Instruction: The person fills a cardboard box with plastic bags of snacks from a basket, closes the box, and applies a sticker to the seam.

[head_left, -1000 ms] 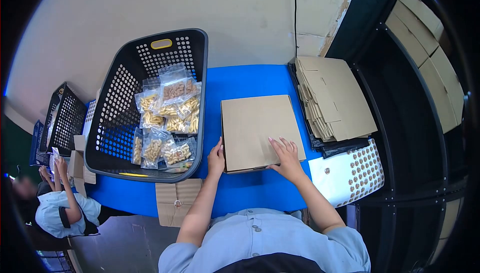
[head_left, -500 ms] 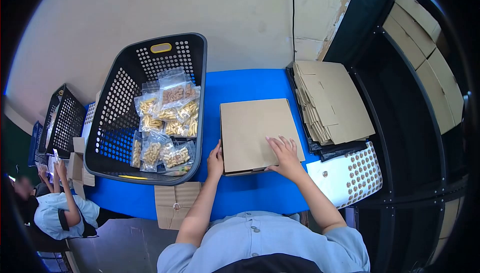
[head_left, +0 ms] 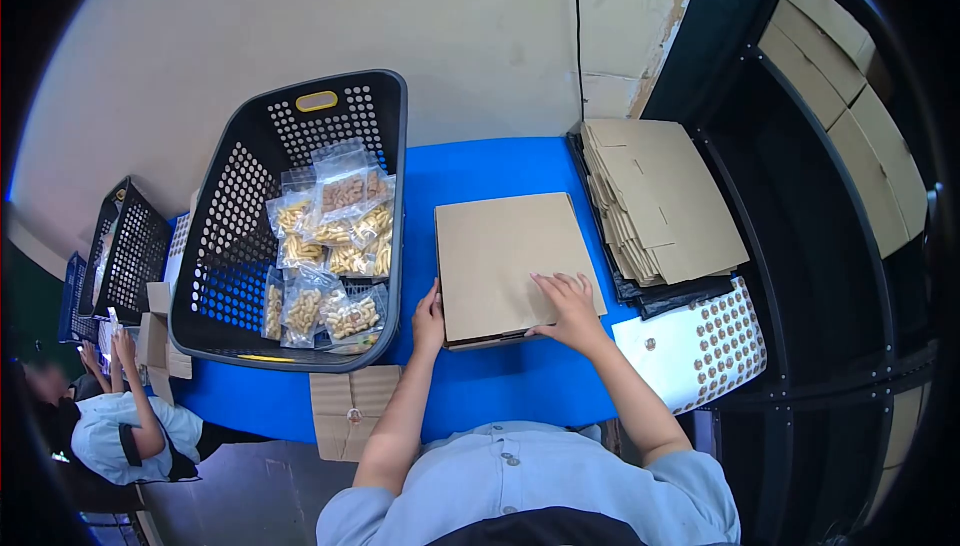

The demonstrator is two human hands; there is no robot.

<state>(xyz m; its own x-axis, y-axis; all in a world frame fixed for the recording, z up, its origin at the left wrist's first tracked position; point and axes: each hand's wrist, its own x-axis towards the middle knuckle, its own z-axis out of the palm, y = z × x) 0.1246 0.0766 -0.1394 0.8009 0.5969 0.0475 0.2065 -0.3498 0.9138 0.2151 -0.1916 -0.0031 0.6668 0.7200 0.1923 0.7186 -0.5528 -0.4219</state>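
Note:
A closed brown cardboard box (head_left: 505, 256) sits on the blue table in front of me. Against its left side, near the front corner, my left hand (head_left: 428, 324) holds it, fingers along the wall and partly hidden. My right hand (head_left: 568, 311) rests on the lid at the front right. Its fingers are spread over the top, and the thumb reaches the front edge. To the left of the box stands a large black perforated basket (head_left: 225, 236). Inside the basket lie several clear bags of snack pieces (head_left: 345, 221), mostly pale yellow, some brown.
Flattened cardboard boxes (head_left: 665, 206) are stacked at the right on black plastic, beside a sheet of round stickers (head_left: 725, 341). A cardboard piece (head_left: 350, 411) overhangs the front edge. Black shelving (head_left: 800, 246) holds boxes. A co-worker (head_left: 135, 426) is at far left near smaller baskets (head_left: 130, 246).
The whole view has shifted slightly, with the box, basket and stack a little further left in it. Both hands keep nearly the same place on the box.

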